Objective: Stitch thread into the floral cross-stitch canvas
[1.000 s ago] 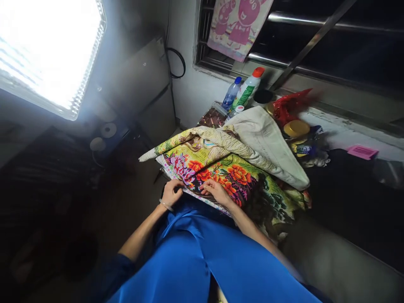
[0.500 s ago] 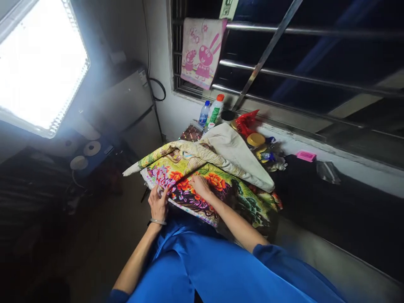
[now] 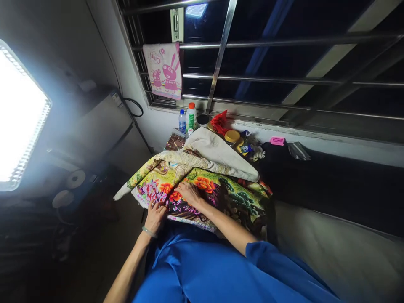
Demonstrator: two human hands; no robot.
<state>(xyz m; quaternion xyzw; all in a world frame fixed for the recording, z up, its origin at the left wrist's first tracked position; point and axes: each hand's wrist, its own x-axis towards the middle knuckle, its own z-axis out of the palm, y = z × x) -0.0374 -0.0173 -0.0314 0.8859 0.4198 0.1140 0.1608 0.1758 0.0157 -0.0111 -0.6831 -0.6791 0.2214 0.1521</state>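
Observation:
A thick embroidered cloth (image 3: 243,198) with orange and pink flowers on a yellow-green and dark ground is spread in front of my lap. Its far part is rolled and folded over, showing the pale back (image 3: 214,149). At the near left edge, my left hand (image 3: 154,216), with a bangle on the wrist, grips the cloth with curled fingers; the thumb is partly hidden. My right hand (image 3: 189,193) rests on the flowers near the middle, its fingers stretched out to the left. No needle or thread can be made out in either hand.
Behind the cloth stand a blue-capped bottle (image 3: 182,121), an orange-capped bottle (image 3: 191,118), a yellow-lidded jar (image 3: 232,136) and a red packet (image 3: 219,121). A pink towel (image 3: 164,71) hangs on the window bars (image 3: 268,45). A bright lamp (image 3: 20,118) glows at left.
The view has turned to the right, so everything appears shifted left. My right hand has gone from closed fingers to stretched-out fingers on the cloth. My left hand stays at the edge.

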